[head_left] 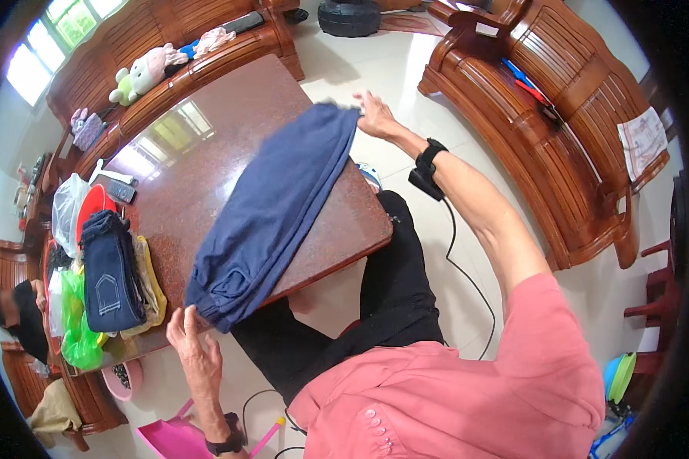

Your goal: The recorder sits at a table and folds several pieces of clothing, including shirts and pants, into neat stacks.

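Observation:
A pair of dark blue trousers [275, 195], folded lengthwise, lies slantwise across the polished stone-topped table [344, 229]. Its gathered waistband end is by my left hand [198, 347], whose fingers are raised and apart just beside the cloth. At the far narrow end my right hand [376, 117] is at the hem corner, fingers partly spread; whether it pinches the cloth is unclear. On the left of the table, folded dark blue jeans [112, 275] with pale pocket stitching lie on other folded clothes [151, 281].
Beside the jeans are a green plastic bag [80, 327], a clear bag [69, 212], a red round object [97, 203] and a remote control [120, 191]. Wooden benches [494, 115] surround the table. A person [20, 315] is at the far left. A pink dustpan [172, 439] lies on the floor.

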`<state>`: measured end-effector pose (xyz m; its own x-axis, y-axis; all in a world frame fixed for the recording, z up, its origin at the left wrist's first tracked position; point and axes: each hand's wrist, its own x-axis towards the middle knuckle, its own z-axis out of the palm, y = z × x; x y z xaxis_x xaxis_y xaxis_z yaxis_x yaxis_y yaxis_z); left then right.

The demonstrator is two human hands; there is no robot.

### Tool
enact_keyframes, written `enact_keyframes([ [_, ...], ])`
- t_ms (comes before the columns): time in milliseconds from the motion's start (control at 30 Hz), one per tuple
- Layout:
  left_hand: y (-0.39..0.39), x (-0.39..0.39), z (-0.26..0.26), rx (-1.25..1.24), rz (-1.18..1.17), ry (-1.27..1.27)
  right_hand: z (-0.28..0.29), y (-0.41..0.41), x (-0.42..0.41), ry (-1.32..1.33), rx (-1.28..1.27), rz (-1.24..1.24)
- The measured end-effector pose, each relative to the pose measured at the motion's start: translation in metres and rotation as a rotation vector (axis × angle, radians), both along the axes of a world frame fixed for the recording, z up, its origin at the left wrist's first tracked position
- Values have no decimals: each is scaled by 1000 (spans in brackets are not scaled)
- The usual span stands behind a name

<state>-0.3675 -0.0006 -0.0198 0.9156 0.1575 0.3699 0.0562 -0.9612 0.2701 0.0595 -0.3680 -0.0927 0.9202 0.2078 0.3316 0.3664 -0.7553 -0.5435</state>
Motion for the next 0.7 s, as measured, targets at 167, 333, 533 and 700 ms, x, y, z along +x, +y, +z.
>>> enact_keyframes([
  [167,2,-6,-21,-584,212,-118,-1,5,-30,741,513,-127],
  [333,-8,2,-20,-314,190,-79,-8,17,-35,1071,855,-113],
  [533,-10,34,-10,-175,180,-74,-27,33,-24,990,786,-12],
  [700,-2,60,-16,-84,155,86,-26,35,-13,933,727,3],
])
